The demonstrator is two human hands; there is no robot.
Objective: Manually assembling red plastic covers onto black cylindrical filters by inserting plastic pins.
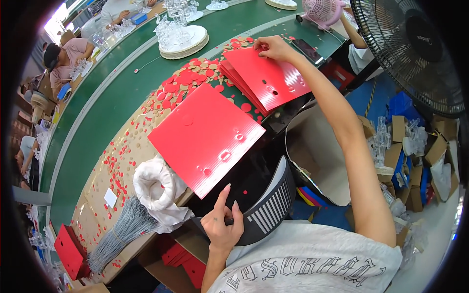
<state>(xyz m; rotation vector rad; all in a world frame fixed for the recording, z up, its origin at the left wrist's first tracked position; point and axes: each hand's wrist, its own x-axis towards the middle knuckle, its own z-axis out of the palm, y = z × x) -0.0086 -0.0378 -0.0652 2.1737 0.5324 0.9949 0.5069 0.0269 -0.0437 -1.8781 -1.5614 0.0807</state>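
My right hand (274, 49) pinches the top edge of a red card sheet (259, 68) on a fanned stack of such sheets, far right of centre. Dark holes show near that sheet's lower edge. A single red sheet (205, 132) with partly cut oval and round shapes lies in front of me, tilted to the left. Just below its lower corner is my left hand (223, 225), index finger and thumb spread, the others curled, with nothing visible in it. Beside that hand curves a black slatted panel (266, 210). Loose red and brown discs (188, 78) lie behind the sheets.
A white cloth ring (155, 184) and a bundle of grey wires (119, 234) lie to the left. A large bin (317, 151) stands right of the sheets. A phone (308, 50), a pink fan (322, 12) and a black fan (413, 44) are at the right. Other people sit across the green table (112, 97).
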